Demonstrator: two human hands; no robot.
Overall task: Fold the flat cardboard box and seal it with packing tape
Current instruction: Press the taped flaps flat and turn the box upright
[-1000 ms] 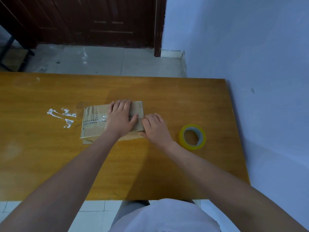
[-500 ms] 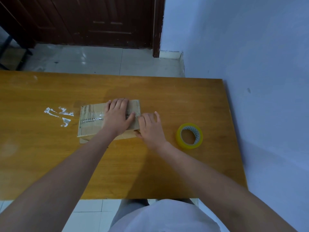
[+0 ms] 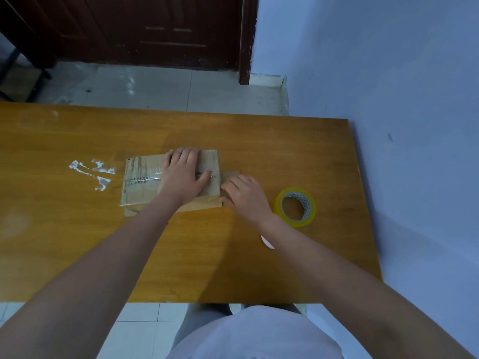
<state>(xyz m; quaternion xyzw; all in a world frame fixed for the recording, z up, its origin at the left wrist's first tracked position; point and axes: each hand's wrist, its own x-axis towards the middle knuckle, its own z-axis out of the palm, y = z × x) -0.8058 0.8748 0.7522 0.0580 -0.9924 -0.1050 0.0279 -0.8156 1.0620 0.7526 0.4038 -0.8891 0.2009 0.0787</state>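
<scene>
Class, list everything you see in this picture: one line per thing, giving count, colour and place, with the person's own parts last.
cardboard box: one, brown, flat, mid-table, shiny tape strip along its top
tape roll: one, yellow, on the table right of the box
tape scraps: a few, whitish, stuck to the table left of the box
table: one, orange-brown wood
door: one, dark brown, beyond the table
wall: blue, right
floor: pale tiles
left hand: flat on the box
right hand: at the box's right end
</scene>
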